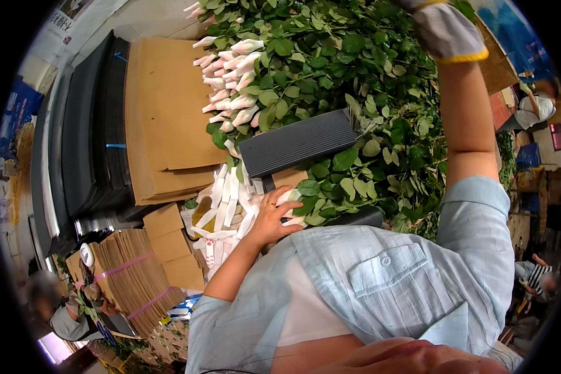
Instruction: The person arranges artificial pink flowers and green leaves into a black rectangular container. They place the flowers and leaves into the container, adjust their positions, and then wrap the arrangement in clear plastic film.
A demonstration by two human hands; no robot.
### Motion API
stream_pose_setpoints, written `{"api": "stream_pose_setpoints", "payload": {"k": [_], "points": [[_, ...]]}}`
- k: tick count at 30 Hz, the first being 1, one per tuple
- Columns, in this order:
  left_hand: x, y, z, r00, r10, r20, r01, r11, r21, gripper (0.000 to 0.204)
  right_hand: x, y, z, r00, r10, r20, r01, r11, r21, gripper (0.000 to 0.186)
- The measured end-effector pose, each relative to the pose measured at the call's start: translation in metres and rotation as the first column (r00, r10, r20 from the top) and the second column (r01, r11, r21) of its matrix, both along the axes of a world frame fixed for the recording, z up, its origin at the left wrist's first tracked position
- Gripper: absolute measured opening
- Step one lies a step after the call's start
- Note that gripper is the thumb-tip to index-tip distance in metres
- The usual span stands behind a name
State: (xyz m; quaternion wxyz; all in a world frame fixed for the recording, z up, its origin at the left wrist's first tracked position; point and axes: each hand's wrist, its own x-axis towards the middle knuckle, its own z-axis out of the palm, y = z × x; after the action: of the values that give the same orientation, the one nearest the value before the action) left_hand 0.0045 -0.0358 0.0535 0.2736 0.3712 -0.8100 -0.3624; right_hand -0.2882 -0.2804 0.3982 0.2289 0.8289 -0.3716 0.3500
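My left hand (272,218) curls round pale rose buds (291,198) in white sleeves, its thumb and fingers on either side of them. Leafy green stems (336,193) run to the right from these buds. Farther off, my right arm reaches up to the top edge, its hand in a grey-white glove (452,31) with a yellow cuff. That hand's fingers are cut off by the frame and blurred. Ahead of my left hand, a dark ribbed block (299,143) lies across the foliage. White strips or empty sleeves (230,199) hang beside my left wrist.
A large heap of roses (355,56) spreads over the work surface, with sleeved buds (234,81) at its left. Brown cardboard sheets (168,112) and dark stacked sheets (93,131) stand left. Strapped cardboard (124,268) is lower left. Other people are at both sides.
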Motion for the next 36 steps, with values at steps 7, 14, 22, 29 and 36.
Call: {"api": "stream_pose_setpoints", "payload": {"k": [7, 14, 22, 29, 36], "points": [[0.001, -0.005, 0.009, 0.997, -0.043, 0.063, 0.036, 0.994, 0.102, 0.047, 0.03, -0.024, -0.164, 0.927, -0.318, -0.2, 0.375, 0.758, 0.534, 0.033], [0.002, -0.006, 0.02, 1.0, 0.0, 0.016, -0.003, 0.985, 0.174, 0.055, 0.034, -0.039, -0.238, 0.962, -0.124, -0.243, 0.271, 0.532, 0.802, 0.029], [-0.004, -0.016, 0.022, 0.999, 0.033, -0.042, -0.031, 0.998, 0.057, 0.063, 0.02, 0.02, -0.03, 0.901, -0.207, 0.382, -0.037, 0.839, 0.542, 0.018], [0.002, -0.013, 0.014, 0.995, 0.066, -0.069, -0.067, 0.998, -0.019, 0.066, -0.007, 0.054, -0.134, 0.902, -0.067, -0.426, 0.37, 0.628, 0.685, 0.026], [-0.001, -0.01, 0.023, 0.994, 0.074, -0.077, -0.067, 0.994, 0.084, 0.064, 0.016, 0.032, -0.188, 0.995, -0.092, -0.038, 0.086, 0.597, 0.798, 0.031]]}}
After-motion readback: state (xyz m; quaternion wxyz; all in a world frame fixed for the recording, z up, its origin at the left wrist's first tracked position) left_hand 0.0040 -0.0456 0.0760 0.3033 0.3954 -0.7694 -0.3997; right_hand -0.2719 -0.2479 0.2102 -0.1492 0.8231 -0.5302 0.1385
